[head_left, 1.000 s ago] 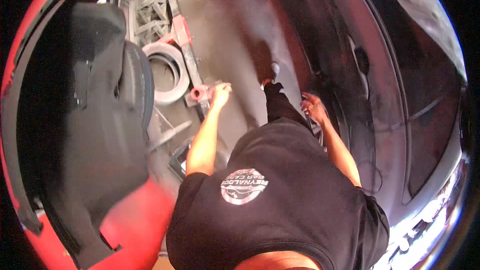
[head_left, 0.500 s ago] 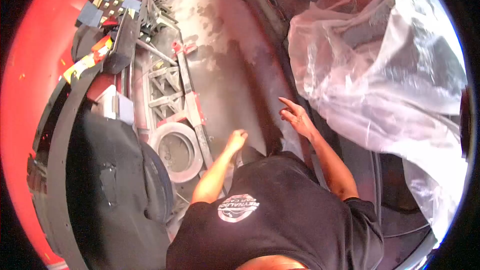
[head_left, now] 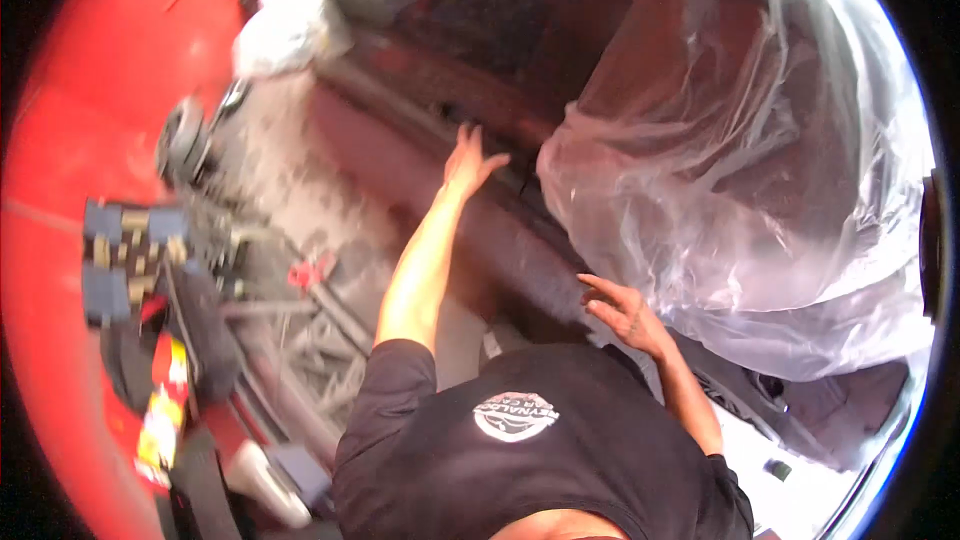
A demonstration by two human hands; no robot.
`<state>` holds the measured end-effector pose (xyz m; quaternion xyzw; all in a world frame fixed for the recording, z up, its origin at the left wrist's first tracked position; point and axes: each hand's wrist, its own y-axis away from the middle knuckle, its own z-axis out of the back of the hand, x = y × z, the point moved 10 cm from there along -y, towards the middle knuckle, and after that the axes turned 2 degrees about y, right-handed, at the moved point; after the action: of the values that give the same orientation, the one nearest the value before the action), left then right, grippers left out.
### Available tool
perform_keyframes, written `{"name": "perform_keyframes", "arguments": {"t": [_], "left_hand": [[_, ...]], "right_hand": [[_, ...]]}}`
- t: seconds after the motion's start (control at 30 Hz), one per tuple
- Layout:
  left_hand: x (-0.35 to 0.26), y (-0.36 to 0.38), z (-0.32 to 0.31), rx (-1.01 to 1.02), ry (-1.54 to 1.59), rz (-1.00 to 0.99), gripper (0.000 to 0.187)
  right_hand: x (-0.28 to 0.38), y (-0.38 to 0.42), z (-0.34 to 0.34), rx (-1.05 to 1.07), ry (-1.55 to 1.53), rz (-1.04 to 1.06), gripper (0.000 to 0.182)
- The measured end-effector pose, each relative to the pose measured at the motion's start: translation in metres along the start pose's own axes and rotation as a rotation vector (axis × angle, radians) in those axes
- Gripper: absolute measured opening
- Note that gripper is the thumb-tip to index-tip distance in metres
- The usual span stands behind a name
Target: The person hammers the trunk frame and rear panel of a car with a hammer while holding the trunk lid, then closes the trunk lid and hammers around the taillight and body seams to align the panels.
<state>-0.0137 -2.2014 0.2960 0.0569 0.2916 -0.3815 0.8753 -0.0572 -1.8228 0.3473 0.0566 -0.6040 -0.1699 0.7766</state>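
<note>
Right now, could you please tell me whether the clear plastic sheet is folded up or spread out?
Spread out: the plastic sheet drapes in loose wrinkles over the dark car, which shows through it.

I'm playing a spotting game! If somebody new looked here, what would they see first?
Probably the big, shiny plastic sheet, draped on the right over the dark car. Next might come the bright red surface down the left side. In the middle, the left hand and right hand stretch out, fingers spread and holding nothing.
</note>
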Motion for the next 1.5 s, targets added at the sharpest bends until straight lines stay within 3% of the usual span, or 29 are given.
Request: {"name": "perform_keyframes", "arguments": {"t": [0.03, 0.07, 0.13, 0.2, 0.3, 0.4, 0.53, 0.7, 0.8, 0.87, 0.93, 1.0, 1.07, 1.17, 1.3, 1.4, 1.43, 1.47, 1.5], "left_hand": [[0.021, -0.015, -0.017, 0.002, -0.040, -0.049, 0.098], [0.038, -0.027, -0.023, 0.102, -0.047, -0.029, 0.098], [0.035, -0.041, -0.009, 0.200, -0.039, -0.033, 0.098], [0.044, -0.049, -0.015, 0.098, -0.149, -0.152, 0.096], [0.045, -0.050, -0.019, 0.276, -0.080, -0.082, 0.095], [0.057, -0.034, -0.015, 0.141, -0.026, -0.089, 0.096], [0.073, -0.011, 0.001, 0.207, -0.092, -0.127, 0.093], [0.110, 0.039, 0.032, 0.270, -0.249, -0.167, 0.082], [0.132, 0.081, 0.063, 0.315, -0.161, -0.021, 0.072], [0.145, 0.104, 0.086, 0.281, -0.146, -0.066, 0.069], [0.174, 0.133, 0.106, 0.289, -0.179, -0.037, 0.062], [0.262, 0.171, 0.106, 0.359, -0.531, -0.023, 0.055], [0.303, 0.205, 0.137, 0.397, -0.575, 0.138, 0.055], [0.348, 0.269, 0.200, 0.186, -0.299, 0.549, 0.055], [0.376, 0.377, 0.235, -0.456, 0.438, 0.937, 0.056], [0.367, 0.449, 0.202, -0.957, 0.995, 0.905, 0.057], [0.409, 0.474, 0.180, -1.048, 1.158, 0.767, 0.065], [0.328, 0.444, 0.185, -1.182, 1.130, 0.739, 0.084], [0.299, 0.428, 0.184, -1.312, 1.197, 0.712, 0.087]], "right_hand": [[0.005, -0.011, -0.001, -0.134, -0.027, 0.103, 0.049], [0.022, -0.019, -0.004, -0.210, -0.144, 0.066, 0.047], [0.059, -0.032, -0.007, -0.254, -0.081, 0.039, 0.047], [0.077, -0.042, -0.003, -0.347, 0.050, 0.105, 0.047], [0.099, -0.049, 0.009, -0.470, 0.167, 0.145, 0.045], [0.118, -0.051, 0.026, -0.566, 0.244, 0.211, 0.043], [0.156, -0.047, 0.059, -0.690, 0.366, 0.341, 0.040], [0.160, -0.051, 0.071, -0.704, 0.484, 0.413, 0.041], [0.145, -0.064, 0.069, -0.692, 0.610, 0.473, 0.043], [0.136, -0.073, 0.078, -0.686, 0.704, 0.481, 0.047], [0.134, -0.077, 0.087, -0.687, 0.840, 0.518, 0.050], [0.122, -0.080, 0.096, -0.703, 0.871, 0.435, 0.052], [0.113, -0.082, 0.106, -0.697, 0.894, 0.382, 0.052], [0.097, -0.084, 0.114, -0.696, 0.860, 0.392, 0.052], [0.096, -0.086, 0.114, -0.680, 0.918, 0.438, 0.049], [0.099, -0.084, 0.110, -0.720, 0.929, 0.411, 0.049], [0.099, -0.085, 0.111, -0.737, 0.904, 0.420, 0.049], [0.103, -0.086, 0.107, -0.726, 0.902, 0.458, 0.050], [0.109, -0.086, 0.103, -0.717, 0.898, 0.498, 0.050]]}}
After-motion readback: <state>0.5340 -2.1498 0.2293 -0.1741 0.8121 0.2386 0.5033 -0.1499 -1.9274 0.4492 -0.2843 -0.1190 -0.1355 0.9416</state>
